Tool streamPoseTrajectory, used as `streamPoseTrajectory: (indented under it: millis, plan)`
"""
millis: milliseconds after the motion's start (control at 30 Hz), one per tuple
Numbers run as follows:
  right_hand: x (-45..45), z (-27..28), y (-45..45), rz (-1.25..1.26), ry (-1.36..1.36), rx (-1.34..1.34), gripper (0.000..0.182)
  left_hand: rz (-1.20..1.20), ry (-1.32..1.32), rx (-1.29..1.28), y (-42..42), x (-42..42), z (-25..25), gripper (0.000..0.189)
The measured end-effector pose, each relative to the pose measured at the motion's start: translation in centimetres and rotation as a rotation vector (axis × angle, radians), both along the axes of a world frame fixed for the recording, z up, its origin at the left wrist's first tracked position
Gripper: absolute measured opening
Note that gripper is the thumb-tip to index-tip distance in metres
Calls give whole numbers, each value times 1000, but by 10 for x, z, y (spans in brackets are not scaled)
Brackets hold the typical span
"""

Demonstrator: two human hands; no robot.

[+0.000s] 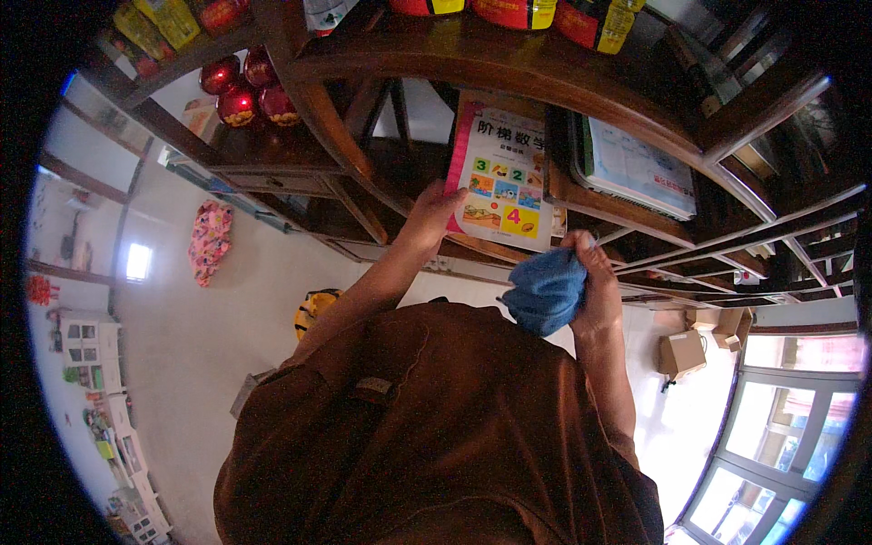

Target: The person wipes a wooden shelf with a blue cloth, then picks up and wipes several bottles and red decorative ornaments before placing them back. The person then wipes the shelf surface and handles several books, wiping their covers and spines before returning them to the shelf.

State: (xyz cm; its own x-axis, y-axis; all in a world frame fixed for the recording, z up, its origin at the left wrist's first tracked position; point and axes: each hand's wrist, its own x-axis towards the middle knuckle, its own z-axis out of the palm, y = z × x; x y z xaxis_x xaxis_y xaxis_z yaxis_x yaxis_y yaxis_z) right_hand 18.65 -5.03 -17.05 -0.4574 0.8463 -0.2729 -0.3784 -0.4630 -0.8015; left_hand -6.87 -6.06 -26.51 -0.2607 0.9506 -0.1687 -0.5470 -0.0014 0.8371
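My left hand (436, 214) grips a children's workbook (504, 174) by its pink spine edge, thumb on the cover. The cover carries large print, numerals and small coloured pictures. Behind and above it runs a dark wooden shelf unit (504, 54); the workbook's top reaches under one of its boards. A bunched blue cloth (548, 289) hangs from my right hand (596, 279), just below and right of the workbook's lower corner. The fingers of that hand are curled around the cloth's upper edge.
A stack of books or folders (640, 167) lies on the shelf to the right. Red shiny ornaments (238, 92) sit in the left compartment, and red-and-yellow packages (511, 10) stand on top. A pink patterned bundle (211, 242) and cardboard boxes (681, 354) are on the floor.
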Motion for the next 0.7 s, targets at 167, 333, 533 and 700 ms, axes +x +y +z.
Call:
streamPoseTrajectory:
  millis: [167,333,533,700]
  plan:
    - [-52,60,3,-195,174,195,28,20,281,-71,2,-1,-5,30]
    - [-98,23,18,-324,-310,1127,32,43,-161,-75,-3,7,-14,26]
    - [-130,-54,29,92,-845,1418,47,233,355,125,-11,19,-9,29]
    - [-138,-71,65,87,-1097,1575,57,205,573,41,-6,5,-50,26]
